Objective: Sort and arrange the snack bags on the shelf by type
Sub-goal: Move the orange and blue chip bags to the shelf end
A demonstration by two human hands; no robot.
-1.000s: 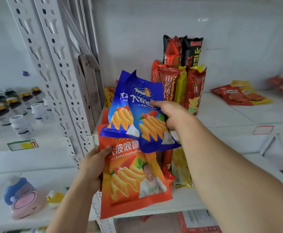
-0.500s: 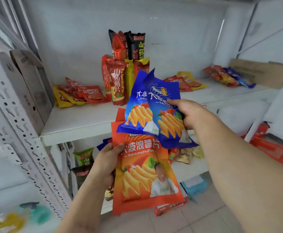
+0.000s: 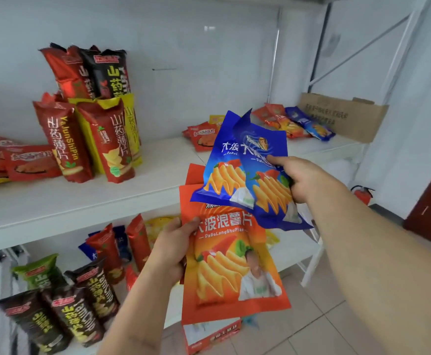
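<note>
My left hand [image 3: 173, 248] grips orange wavy-chip bags [image 3: 232, 265] by their left edge, held in front of the white shelf [image 3: 86, 201]. My right hand [image 3: 304, 179] holds two blue wavy-chip bags [image 3: 242, 172] fanned out just above the orange ones, overlapping their top. Tall red, black and yellow yam-chip bags [image 3: 89, 124] stand upright at the left of the upper shelf. Flat red snack packs [image 3: 27, 162] lie at the far left, and more flat red and yellow packs [image 3: 203, 135] lie behind the blue bags.
A mixed pile of orange and blue bags [image 3: 299, 124] lies at the shelf's right end beside a cardboard panel [image 3: 342, 116]. The lower shelf holds green, black and red yam-chip bags [image 3: 63, 301]. A box [image 3: 209, 336] lies on the tiled floor; a fire extinguisher [image 3: 361, 193] stands right.
My view has swung right and down along the shelf, bringing the lower shelf and right end into sight. Both hands keep their bags, with the blue pair now further right over the orange ones.
</note>
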